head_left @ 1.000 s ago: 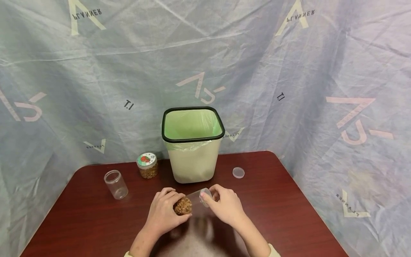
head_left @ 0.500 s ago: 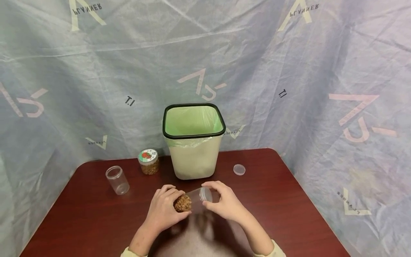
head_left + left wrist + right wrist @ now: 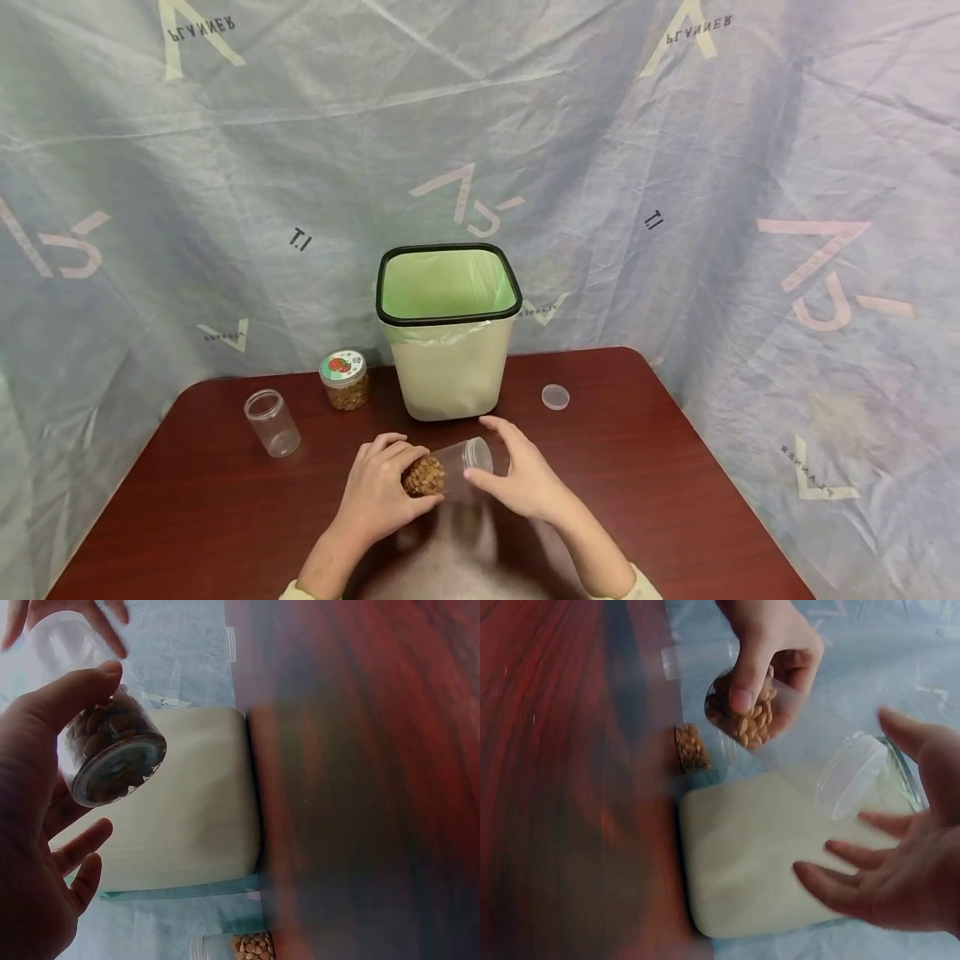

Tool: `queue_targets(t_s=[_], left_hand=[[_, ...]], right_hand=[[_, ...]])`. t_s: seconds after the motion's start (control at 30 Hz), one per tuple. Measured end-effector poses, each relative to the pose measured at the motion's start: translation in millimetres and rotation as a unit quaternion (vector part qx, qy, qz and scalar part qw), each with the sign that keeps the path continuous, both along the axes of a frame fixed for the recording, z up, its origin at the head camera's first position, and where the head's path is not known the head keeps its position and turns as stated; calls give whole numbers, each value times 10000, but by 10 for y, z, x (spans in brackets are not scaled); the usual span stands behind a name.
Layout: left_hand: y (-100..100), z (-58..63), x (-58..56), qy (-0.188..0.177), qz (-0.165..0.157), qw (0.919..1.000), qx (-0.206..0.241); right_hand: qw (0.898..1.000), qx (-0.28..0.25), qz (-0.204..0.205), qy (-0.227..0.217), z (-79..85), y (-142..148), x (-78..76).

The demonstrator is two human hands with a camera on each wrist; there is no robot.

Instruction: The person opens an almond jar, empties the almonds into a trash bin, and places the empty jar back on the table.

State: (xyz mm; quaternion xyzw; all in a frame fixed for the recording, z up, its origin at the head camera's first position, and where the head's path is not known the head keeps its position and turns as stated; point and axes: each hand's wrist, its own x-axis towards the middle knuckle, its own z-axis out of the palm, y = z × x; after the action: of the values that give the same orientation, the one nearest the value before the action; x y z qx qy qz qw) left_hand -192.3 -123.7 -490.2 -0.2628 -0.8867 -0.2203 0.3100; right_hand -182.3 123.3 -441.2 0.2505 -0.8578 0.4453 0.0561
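Note:
My left hand (image 3: 375, 492) grips the lower end of a clear jar (image 3: 452, 462), tilted well over with its top toward the right. Brown nut-like pieces (image 3: 754, 724) are heaped at the jar's bottom end, partly covered by the fingers. A translucent lid (image 3: 853, 776) sits on the jar's other end. Around that end, my right hand (image 3: 532, 482) is spread, thumb and fingers apart; the right wrist view shows the fingers (image 3: 832, 885) off the lid.
Behind the hands stands a lined bin (image 3: 453, 375) with a black rim. To its left are a closed jar (image 3: 347, 382) of brown pieces and a clear jar (image 3: 273, 423) without a lid. A loose lid (image 3: 555, 397) lies right of the bin on the table (image 3: 187, 517).
My right hand's thumb and fingers were at the lid one second ago and have since spread away from it. The left hand keeps its grip on the jar.

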Motion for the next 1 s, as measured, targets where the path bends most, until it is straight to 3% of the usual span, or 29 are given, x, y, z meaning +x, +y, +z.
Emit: queue_targets(t_s=[0.1, 0.17, 0.37, 0.63, 0.83, 1.0], left_hand=[[-3, 7, -8, -16, 12, 10000, -1], [-8, 12, -8, -76, 58, 10000, -9], [-30, -13, 16, -202, 164, 9996, -77], [-36, -28, 20, -149, 114, 9998, -66], [-34, -31, 32, -207, 116, 9997, -117], [-25, -29, 44, -330, 90, 9993, -143]], right_hand=[[9948, 641, -735, -302, 20, -26, 8], [9892, 944, -1019, -457, 35, -49, 6], [9778, 1470, -1327, -680, 19, -95, 8], [9848, 1257, -986, -680, 3, -87, 20], [9963, 622, -183, -567, -15, -36, 22], [9980, 377, 417, -296, -44, 10, 9]])
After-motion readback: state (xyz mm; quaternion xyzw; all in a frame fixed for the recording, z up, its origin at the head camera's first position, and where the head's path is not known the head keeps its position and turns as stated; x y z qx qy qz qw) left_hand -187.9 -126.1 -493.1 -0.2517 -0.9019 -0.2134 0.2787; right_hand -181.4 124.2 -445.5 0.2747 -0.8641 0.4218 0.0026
